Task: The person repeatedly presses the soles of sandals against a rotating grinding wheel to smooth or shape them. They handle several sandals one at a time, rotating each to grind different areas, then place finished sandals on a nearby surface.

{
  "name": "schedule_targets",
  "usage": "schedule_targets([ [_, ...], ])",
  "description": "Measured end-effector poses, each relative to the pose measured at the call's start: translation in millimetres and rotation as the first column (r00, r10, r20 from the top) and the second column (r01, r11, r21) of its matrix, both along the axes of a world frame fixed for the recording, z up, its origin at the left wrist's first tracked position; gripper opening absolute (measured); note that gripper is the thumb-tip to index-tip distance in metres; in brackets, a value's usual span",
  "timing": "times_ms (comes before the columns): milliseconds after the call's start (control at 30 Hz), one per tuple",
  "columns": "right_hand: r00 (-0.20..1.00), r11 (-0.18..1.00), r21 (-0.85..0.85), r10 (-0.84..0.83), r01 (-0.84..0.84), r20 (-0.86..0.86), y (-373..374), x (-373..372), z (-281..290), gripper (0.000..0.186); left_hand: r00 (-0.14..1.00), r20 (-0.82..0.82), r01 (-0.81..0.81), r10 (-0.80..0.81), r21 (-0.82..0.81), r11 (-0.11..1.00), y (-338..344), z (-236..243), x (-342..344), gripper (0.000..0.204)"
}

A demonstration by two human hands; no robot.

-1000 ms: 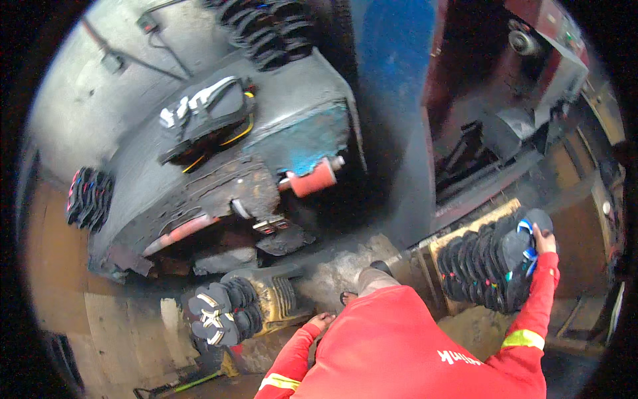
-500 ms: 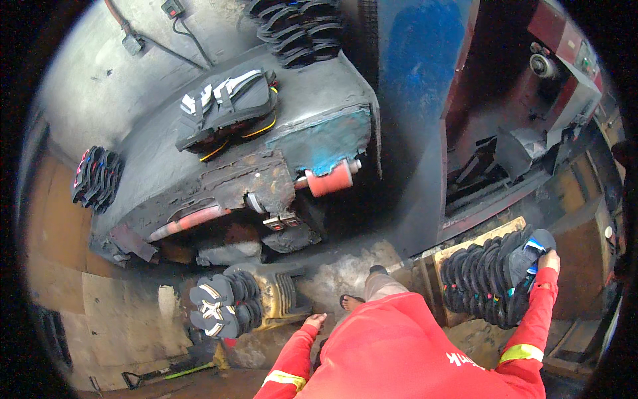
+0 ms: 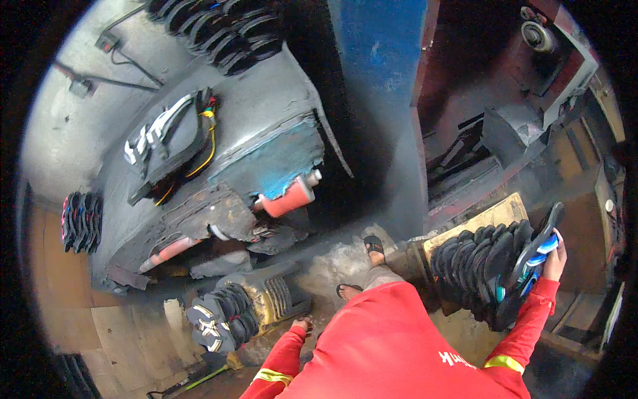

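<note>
At the right, my right hand (image 3: 555,256) is closed on a dark flip-flop (image 3: 539,234) with blue and white straps. This flip-flop stands tilted at the right end of a row of black flip-flops (image 3: 473,261), beside others with teal and blue straps. The row sits on a pale yellow stand (image 3: 480,219). My left hand (image 3: 304,324) hangs low with its fingers loosely curled in and nothing visible in them. Nearest to it is a yellowish, ribbed stool (image 3: 276,299), with a stack of grey flip-flops (image 3: 211,324) with cream straps next to it.
A dusty grey bench (image 3: 246,100) fills the upper left, bearing flip-flops with white straps (image 3: 156,136) and stacked black soles (image 3: 219,30). Its front has a red roller (image 3: 289,199). Beyond a blue panel (image 3: 379,60) stands a dark red machine (image 3: 478,86).
My view has turned, and the bench appears further left. The flip-flop at my right hand now stands more upright, showing more of its blue straps. My feet have shifted in a step.
</note>
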State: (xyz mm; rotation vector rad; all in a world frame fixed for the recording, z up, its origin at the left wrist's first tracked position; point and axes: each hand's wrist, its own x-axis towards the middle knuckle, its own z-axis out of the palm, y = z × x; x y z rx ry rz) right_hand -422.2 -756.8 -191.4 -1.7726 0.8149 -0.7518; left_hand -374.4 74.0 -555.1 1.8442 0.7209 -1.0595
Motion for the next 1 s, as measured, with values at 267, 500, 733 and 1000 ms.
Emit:
schedule_targets([
  [267, 0.961, 0.962, -0.019, 0.272, -0.273, -0.046, 51.8, 60.2, 74.3, 0.046, 0.999, 0.045, 0.009, -0.01, 0.021, 1.0, -67.1, 60.1, 65.4, 0.034],
  [500, 0.832, 0.758, -0.345, 0.511, -0.554, -0.215, 48.7, 109.7, 104.3, 0.037, 0.911, -0.132, -0.387, 0.39, 0.046, 0.921, -114.2, 111.9, 66.1, 0.015],
  [733, 0.444, 0.454, -0.073, 0.807, -0.888, -0.389, 90.9, 206.6, 155.6, 0.048, 0.93, 0.139, 0.313, -0.341, 0.19, 0.931, -117.7, 166.6, 46.3, 0.044],
  [1000, -0.175, -0.373, -0.164, 0.723, -0.913, -0.668, 257.9, 289.3, 107.0, 0.064, 0.94, 0.259, 0.082, 0.224, -0.806, 0.586, -211.2, 312.4, 159.2, 0.057],
])
